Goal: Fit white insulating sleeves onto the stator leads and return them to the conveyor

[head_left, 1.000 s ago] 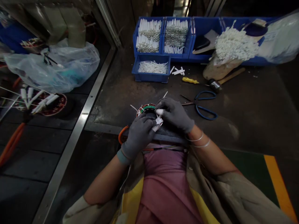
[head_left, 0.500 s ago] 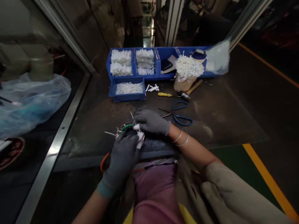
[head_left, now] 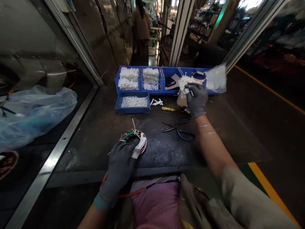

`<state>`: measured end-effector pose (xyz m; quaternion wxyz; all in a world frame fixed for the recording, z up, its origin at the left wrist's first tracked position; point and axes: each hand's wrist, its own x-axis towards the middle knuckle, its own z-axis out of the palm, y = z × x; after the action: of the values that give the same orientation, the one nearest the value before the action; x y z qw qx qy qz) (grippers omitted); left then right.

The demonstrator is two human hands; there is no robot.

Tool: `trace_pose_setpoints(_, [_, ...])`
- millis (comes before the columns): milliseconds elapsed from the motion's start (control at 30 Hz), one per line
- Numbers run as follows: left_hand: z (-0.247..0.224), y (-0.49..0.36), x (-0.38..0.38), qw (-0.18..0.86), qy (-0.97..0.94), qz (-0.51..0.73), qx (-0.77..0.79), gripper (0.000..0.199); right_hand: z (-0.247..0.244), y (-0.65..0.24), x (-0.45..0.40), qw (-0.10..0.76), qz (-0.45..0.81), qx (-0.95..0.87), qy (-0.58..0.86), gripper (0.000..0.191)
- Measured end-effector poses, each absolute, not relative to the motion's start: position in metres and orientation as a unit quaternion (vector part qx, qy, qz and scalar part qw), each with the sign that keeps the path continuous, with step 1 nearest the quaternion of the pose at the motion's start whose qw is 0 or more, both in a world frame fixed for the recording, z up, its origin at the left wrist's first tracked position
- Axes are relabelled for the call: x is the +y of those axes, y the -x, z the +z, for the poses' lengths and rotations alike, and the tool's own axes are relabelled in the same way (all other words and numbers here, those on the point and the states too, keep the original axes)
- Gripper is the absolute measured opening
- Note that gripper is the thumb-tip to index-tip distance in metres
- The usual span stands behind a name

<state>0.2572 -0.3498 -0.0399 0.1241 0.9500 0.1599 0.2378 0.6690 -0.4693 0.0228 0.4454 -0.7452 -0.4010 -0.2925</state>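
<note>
My left hand point(head_left: 122, 160), in a grey glove, grips a motor stator point(head_left: 145, 147), a ring with copper windings and a green band, on the near part of the table. White sleeving point(head_left: 142, 140) lies over its right side, and a thin white tie end sticks up at its top. My right hand point(head_left: 196, 97), also gloved, is at the bundle of white cords point(head_left: 186, 79), thumb and fingertips pinched on cord at its near edge. The fingers partly hide the bundle and the tan holder point(head_left: 181, 101) under it.
Blue bins point(head_left: 139, 92) at the back hold white tubes. A blue tray point(head_left: 134, 110) of thin white pieces stands before them. Blue-handled scissors point(head_left: 184, 136) and a yellow-handled tool point(head_left: 168, 109) lie mid-table. A plastic bag point(head_left: 215, 81) hangs at right. A person point(head_left: 141, 24) is far behind.
My right hand has left the stator and moved forward and right to the white cords. My left hand stays on the stator. The view has tilted up.
</note>
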Motion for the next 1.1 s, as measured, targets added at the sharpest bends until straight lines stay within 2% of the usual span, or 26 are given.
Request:
trace_pose_setpoints(167, [-0.036, -0.254, -0.348, 0.182, -0.940, 0.240, 0.160, 0.036, -0.004, -0.559, -0.516, 0.595, -0.106, -0.405, 0.686, 0.018])
trace_pose_setpoints(300, [-0.030, -0.253, -0.352, 0.241, -0.927, 0.229, 0.174, 0.037, -0.036, -0.467, -0.563, 0.596, 0.059, -0.424, 0.680, 0.021])
trace_pose_setpoints(367, [-0.028, -0.253, -0.352, 0.248, -0.927, 0.217, 0.176, 0.036, -0.048, -0.434, -0.581, 0.564, 0.047, -0.459, 0.685, 0.020])
trace_pose_setpoints(533, [-0.024, -0.253, -0.353, 0.248, -0.932, 0.192, 0.180, 0.036, -0.059, -0.405, -0.592, 0.498, -0.077, -0.517, 0.692, 0.020])
trace_pose_setpoints(767, [-0.023, -0.253, -0.354, 0.240, -0.935, 0.190, 0.180, 0.037, -0.053, -0.406, -0.576, 0.513, -0.007, -0.524, 0.680, 0.023])
trace_pose_setpoints(933, [-0.020, -0.254, -0.358, 0.218, -0.943, 0.161, 0.194, 0.044, -0.055, -0.405, -0.531, 0.502, 0.070, -0.561, 0.654, 0.024])
trace_pose_setpoints(1033, [-0.024, -0.256, -0.362, 0.207, -0.930, 0.182, 0.242, 0.059, -0.054, -0.408, -0.505, 0.487, 0.047, -0.571, 0.660, 0.024])
trace_pose_setpoints(1100, [-0.028, -0.258, -0.365, 0.209, -0.919, 0.213, 0.256, 0.060, -0.050, -0.411, -0.498, 0.490, 0.011, -0.548, 0.677, 0.021])
